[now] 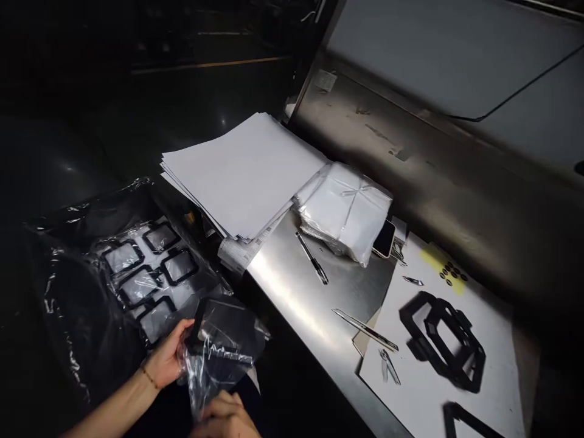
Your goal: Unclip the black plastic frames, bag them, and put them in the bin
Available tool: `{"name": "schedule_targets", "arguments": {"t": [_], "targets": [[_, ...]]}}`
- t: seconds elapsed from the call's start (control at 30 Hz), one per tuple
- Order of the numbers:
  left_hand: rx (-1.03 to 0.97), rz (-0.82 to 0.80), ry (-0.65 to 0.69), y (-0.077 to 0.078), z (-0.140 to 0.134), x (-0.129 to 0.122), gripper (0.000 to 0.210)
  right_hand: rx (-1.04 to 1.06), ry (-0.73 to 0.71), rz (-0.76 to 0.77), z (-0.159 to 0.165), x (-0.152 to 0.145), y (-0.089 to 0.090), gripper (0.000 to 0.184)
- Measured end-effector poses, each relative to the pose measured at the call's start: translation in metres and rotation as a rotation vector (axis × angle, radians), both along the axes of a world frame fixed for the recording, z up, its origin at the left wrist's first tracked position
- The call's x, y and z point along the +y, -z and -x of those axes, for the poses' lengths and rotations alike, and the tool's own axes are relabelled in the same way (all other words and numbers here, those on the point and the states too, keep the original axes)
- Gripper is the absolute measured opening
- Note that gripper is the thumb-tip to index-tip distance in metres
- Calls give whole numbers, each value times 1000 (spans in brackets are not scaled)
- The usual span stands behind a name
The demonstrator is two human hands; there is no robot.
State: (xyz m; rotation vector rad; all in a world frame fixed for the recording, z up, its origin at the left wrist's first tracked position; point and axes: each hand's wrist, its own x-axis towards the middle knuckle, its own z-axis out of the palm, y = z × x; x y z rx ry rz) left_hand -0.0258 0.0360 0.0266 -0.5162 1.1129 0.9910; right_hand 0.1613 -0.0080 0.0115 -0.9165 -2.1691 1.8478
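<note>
One left hand point(166, 359) pinches a clear bag point(201, 380) around a black frame point(199, 322), beside the dark lined container point(116, 220); the blurred right hand point(225, 417) appears closed on its lower end: best keep the frame supported, the film smooth

Left hand point(168, 360) pinching, thumb uppermost, right hand point(227, 417) nearer, fingers curled, blurred

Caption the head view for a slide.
Left hand and right hand handle a bagged black frame beside more black frames, near a metal bench.
</note>
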Motion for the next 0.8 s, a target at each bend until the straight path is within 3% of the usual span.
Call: {"name": "schedule_targets", "arguments": {"t": [0.07, 0.1, 0.2, 0.27, 0.37, 0.47, 0.53, 0.67, 0.8], "targets": [[25, -23, -138, -9, 3, -8, 14, -42, 125, 42, -1, 11, 10, 29], [32, -32, -189, -12, 4, -12, 13, -20, 232, 147, 1, 19, 11, 37], [35, -49, -265, -11, -1, -22, 12, 139, 550, 724, 29, 50, 4, 49], [25, -60, -266, -4, -6, -28, 12, 159, 670, 954, 60, 67, -2, 47], [29, -103, -228, 10, -6, -35, 10, 100, 734, 858, 99, 85, -2, 33], [110, -140, -168, 26, 9, -45, 7, 103, 702, 668, 119, 114, 11, 42], [201, -110, -95, 41, 25, -54, 17, 88, 645, 531, 130, 142, 25, 46], [391, 53, 125, 91, 60, -62, 17, -23, 435, 376, 172, 188, 73, 40], [581, 139, 329, 159, 93, -48, 23, -204, 302, 347, 215, 187, 143, 27]]}}
